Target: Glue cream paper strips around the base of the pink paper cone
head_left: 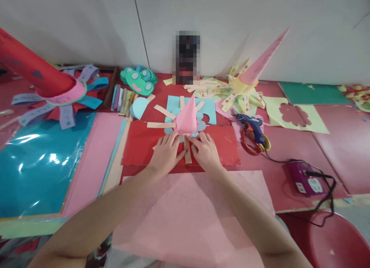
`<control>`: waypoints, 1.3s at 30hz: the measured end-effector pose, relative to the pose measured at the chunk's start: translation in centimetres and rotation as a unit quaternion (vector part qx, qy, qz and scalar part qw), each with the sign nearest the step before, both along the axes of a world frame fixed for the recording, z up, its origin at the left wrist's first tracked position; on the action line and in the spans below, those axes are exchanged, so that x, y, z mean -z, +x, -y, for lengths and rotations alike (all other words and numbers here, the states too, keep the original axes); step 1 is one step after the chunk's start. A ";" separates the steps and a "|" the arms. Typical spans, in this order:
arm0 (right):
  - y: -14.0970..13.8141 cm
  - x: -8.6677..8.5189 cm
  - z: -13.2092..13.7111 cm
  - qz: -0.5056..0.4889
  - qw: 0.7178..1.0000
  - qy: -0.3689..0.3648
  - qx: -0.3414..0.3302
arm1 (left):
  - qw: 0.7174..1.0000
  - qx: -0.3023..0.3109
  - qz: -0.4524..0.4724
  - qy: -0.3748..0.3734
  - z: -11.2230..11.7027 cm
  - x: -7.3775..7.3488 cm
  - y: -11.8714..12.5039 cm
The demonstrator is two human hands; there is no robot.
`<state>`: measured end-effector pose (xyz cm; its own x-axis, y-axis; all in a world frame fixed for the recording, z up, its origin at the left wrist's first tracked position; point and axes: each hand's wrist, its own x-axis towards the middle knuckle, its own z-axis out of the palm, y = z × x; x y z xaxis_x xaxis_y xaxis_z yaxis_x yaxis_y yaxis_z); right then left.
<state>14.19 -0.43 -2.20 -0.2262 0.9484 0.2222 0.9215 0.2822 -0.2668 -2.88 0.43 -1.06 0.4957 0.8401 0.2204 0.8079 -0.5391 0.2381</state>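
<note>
A pink paper cone (187, 116) stands upright on a light-blue paper flower shape (201, 124). Several beige paper strips (162, 125) fan out around its base. One beige strip (187, 154) points towards me from the front of the cone, between my hands. My left hand (164, 154) is closed at the cone's front left edge, its thumb against this strip. From the other side my right hand (205, 150) presses bent fingers onto the strip's upper end, close to the cone. The fingertips partly hide where strip and base meet.
Red sheets (216, 144) lie under the work. To the right are a blue glue gun (254, 125), scissors (251, 144) and a purple power box (306, 178) with cords. Finished cone hats (62, 85) stand behind. Coloured sheets (86, 156) lie left; a pink basin (338, 237) sits lower right.
</note>
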 end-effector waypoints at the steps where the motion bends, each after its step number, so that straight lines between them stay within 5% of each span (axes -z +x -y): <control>1: -0.1 0.0 0.0 0.010 1.000 -0.001 0.000 | 1.000 0.001 -0.001 0.000 0.0 0.0 0.0; 13: -0.6 0.3 0.8 0.107 0.994 0.017 -0.012 | 1.000 -0.002 0.004 0.001 0.0 -0.1 0.0; 39: -0.3 0.7 0.9 0.068 0.996 0.065 -0.010 | 1.000 0.004 -0.001 0.009 0.0 0.1 -0.1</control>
<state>13.89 -1.37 -2.94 -0.2811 0.9088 0.3084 0.9402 0.3252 -0.1011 -2.99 0.45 -1.16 0.5025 0.8322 0.2342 0.8041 -0.5494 0.2271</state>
